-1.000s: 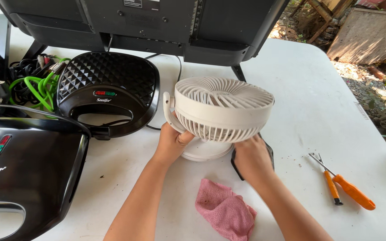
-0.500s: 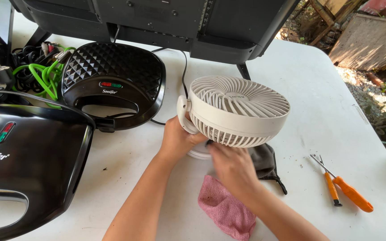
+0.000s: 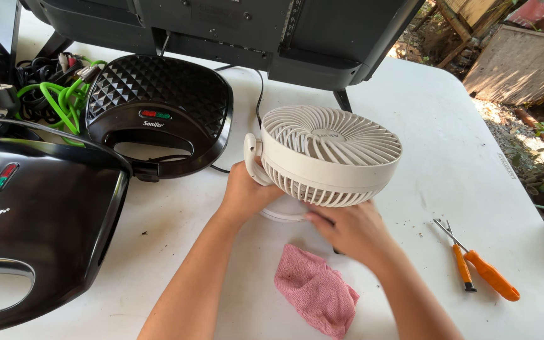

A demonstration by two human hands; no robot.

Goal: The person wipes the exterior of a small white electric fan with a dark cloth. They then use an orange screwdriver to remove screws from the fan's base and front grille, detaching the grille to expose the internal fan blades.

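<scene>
A: Where is the small round cream plastic fan [image 3: 328, 154]?

B: It stands in the middle of the white counter [image 3: 442, 145], near the person. Its round grille is tipped up.

A: What is the left hand [image 3: 245, 192] doing?

B: The arm comes in from the near edge and reaches up to the fan's left side. The fingers are wrapped tight on the fan, at the side piece that joins the head to the stand.

A: And the right hand [image 3: 351, 232]?

B: That arm comes in from the near right corner. The hand lies flat under the front of the fan, at its round base. It looks a bit blurry. I cannot tell if its fingers grip the base or only touch it.

A: What is hidden?

B: The fan's base is mostly behind both hands. Something dark peeks out under the right hand, but I cannot tell what it is.

A: What else is around?

B: A crumpled pink cloth [image 3: 316, 291] lies just near the hands. Two orange-handled screwdrivers [image 3: 483, 269] lie to the right. A black sandwich maker with a bumpy lid [image 3: 158, 104] sits far left. A bigger shiny black one [image 3: 39, 220] is cut off at the left edge. Green and black cables [image 3: 55, 101] are bunched in the far left corner. A big black thing on legs [image 3: 234, 31] at the far side is cut off at the top.
</scene>
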